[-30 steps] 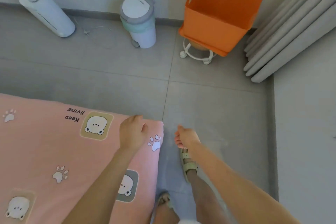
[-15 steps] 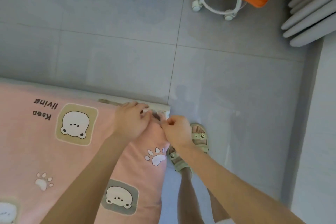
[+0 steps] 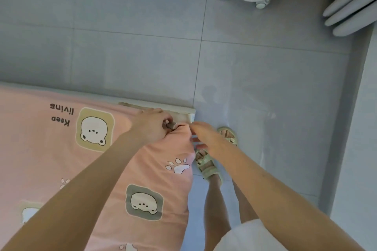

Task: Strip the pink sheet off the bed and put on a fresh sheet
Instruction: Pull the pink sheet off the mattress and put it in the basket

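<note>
Pink sheet [image 3: 61, 159] corner clenched in left hand [image 3: 152, 127]; right hand [image 3: 206, 137] splayed against it; corner points 1 o'clock

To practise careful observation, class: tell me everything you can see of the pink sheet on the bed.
The pink sheet is cloth printed with bear faces in squares, white paw prints and "Keep living". It lies flat over the bed, draping down the side. Its corner is bunched and peeled back, baring the bed's pale edge. The left hand grips that bunch; the right hand touches the edge beside it.
</note>
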Available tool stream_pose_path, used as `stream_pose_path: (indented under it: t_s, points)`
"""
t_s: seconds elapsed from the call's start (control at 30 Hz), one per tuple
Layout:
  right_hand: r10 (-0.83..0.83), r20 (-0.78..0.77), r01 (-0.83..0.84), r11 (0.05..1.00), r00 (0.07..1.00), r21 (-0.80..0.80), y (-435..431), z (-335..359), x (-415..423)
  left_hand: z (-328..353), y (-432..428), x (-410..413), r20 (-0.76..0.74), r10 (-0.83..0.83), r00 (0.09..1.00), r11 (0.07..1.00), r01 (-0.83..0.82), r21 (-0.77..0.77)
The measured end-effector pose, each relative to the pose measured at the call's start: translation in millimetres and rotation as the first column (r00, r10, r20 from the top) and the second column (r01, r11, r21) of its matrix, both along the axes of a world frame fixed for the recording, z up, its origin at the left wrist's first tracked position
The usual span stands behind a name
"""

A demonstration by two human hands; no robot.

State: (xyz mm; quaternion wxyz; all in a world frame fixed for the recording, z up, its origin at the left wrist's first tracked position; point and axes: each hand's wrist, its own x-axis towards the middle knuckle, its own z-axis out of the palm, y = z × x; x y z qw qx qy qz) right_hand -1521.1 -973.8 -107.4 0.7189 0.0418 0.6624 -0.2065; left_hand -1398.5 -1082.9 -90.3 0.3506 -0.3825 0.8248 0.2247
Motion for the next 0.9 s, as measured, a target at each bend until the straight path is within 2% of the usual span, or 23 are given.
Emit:
stream_pose_path:
  t_s: [0.07,0.13,0.27,0.4,0.5,0.6,0.67,0.73,0.8,0.87,0.9]
  points:
    - [0.069,0.001,-0.069,0.998,0.998,0.004,0.7,-6.3,9.6,-1.7,4.7,12.2,0.063,0.032,0.997,0.996,-0.026,-0.091]
    - [0.074,-0.098,-0.074,0.997,0.992,0.005,4.2,-10.0,21.4,-4.6,8.5,20.9,0.093,0.097,0.991,0.982,-0.080,-0.169]
    - [-0.126,-0.205,0.135,0.990,0.971,0.032,6.7,-1.3,24.8,-8.7,8.3,19.0,-0.107,0.193,0.975,0.939,-0.215,-0.268]
    - [-0.278,-0.228,0.269,0.961,0.933,-0.071,14.1,22.3,0.9,0.9,-1.8,17.9,-0.200,0.302,0.932,0.932,-0.333,-0.144]
    - [-0.281,-0.283,0.226,0.950,0.917,-0.214,20.1,51.5,-5.4,16.4,-5.8,18.8,-0.254,0.335,0.907,0.924,-0.370,-0.102]
    - [-0.322,-0.359,0.238,0.936,0.876,-0.260,38.1,76.6,-10.6,55.3,-20.3,18.8,-0.426,0.470,0.773,0.837,-0.543,-0.061]
    - [-0.402,-0.347,0.305,0.903,0.847,-0.302,55.6,100.1,-19.3,86.9,-30.3,18.3,-0.491,0.469,0.734,0.833,-0.553,-0.031]
    - [-0.397,-0.341,0.263,0.888,0.852,-0.377,69.3,134.2,-20.2,116.7,-31.3,18.7,-0.505,0.421,0.753,0.869,-0.494,-0.012]
    - [-0.323,-0.355,0.130,0.872,0.877,-0.471,80.1,170.0,-8.2,145.1,-25.6,24.4,-0.543,0.420,0.727,0.869,-0.494,0.010]
    - [-0.188,-0.359,-0.040,0.840,0.914,-0.541,87.3,192.1,8.1,171.7,-23.0,38.0,-0.569,0.446,0.691,0.853,-0.520,0.037]
    - [-0.059,-0.371,-0.173,0.809,0.927,-0.562,86.5,194.5,11.6,182.0,-25.4,46.6,-0.573,0.460,0.679,0.847,-0.529,0.054]
